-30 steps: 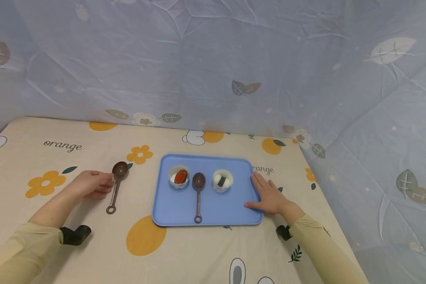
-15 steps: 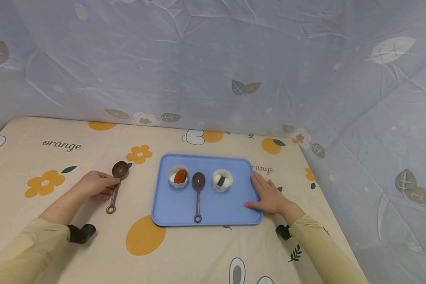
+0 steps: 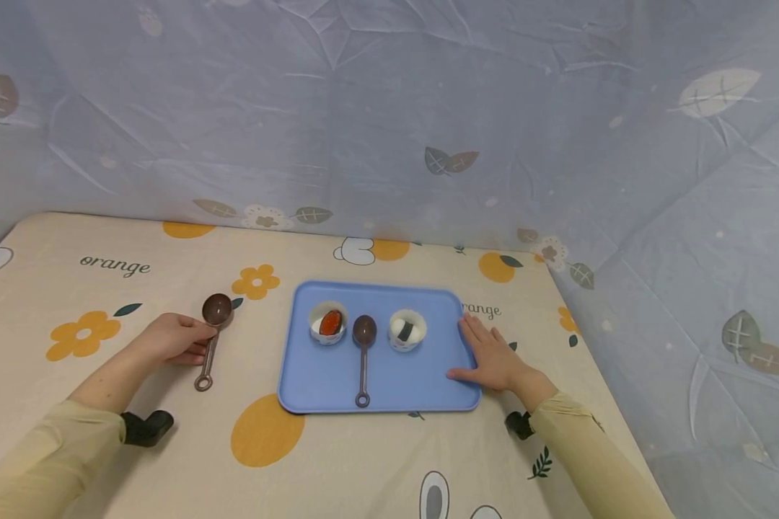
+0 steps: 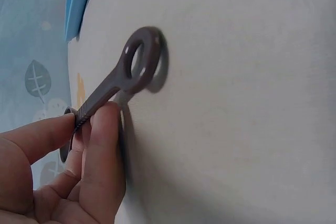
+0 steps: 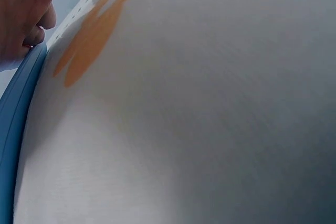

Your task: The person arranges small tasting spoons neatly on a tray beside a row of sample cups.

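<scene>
My left hand (image 3: 170,337) pinches a brown measuring spoon (image 3: 210,353) by its handle just below the round bowl. In the left wrist view the thumb and fingers grip the handle (image 4: 100,95), whose ring end stands over its shadow on the cloth. My right hand (image 3: 495,359) lies with spread fingers on the right edge of a blue tray (image 3: 422,389). A second brown measuring spoon (image 3: 363,360) lies on the tray between two small white cups. One cup (image 3: 319,337) holds an orange-red toy sushi piece (image 3: 330,322); the other (image 3: 399,346) holds a white rice piece with a dark strip (image 3: 405,331).
A cream cloth with printed flowers and oranges covers the table (image 3: 344,468). Behind it and on the right hangs a grey-blue leaf-patterned curtain (image 3: 376,115). Black wrist-worn devices (image 3: 148,428) show below both hands.
My left hand has reached slightly right and taken the left spoon by its handle. The spoon's bowl has shifted a little to the left. My right hand and the tray have stayed put.
</scene>
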Demonstrator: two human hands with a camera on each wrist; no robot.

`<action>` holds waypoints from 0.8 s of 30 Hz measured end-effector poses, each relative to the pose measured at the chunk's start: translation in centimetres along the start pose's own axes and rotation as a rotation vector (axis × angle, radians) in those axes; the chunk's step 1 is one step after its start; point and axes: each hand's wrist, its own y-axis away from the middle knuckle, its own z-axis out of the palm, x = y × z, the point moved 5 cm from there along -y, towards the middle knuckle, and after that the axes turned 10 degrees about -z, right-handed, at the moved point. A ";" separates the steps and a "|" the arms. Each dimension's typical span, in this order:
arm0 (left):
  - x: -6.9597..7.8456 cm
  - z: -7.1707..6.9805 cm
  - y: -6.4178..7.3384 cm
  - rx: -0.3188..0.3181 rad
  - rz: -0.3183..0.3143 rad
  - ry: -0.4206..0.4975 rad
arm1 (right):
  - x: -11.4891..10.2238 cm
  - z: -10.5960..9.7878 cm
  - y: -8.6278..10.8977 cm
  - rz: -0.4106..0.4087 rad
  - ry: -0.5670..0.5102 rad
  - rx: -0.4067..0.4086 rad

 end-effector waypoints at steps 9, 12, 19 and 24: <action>0.2 -0.1 0.1 -0.029 -0.002 -0.005 | 0.1 -0.4 0.1 -0.001 0.007 0.015; 0.4 0.0 0.1 -0.037 -0.003 -0.010 | 0.2 -0.5 0.1 -0.001 0.011 0.016; 1.1 0.2 0.6 -0.079 0.021 0.023 | 0.8 -0.5 0.1 -0.005 0.006 0.021; 1.6 0.4 0.7 -0.093 0.039 0.050 | 1.1 -0.7 0.0 -0.020 0.017 0.038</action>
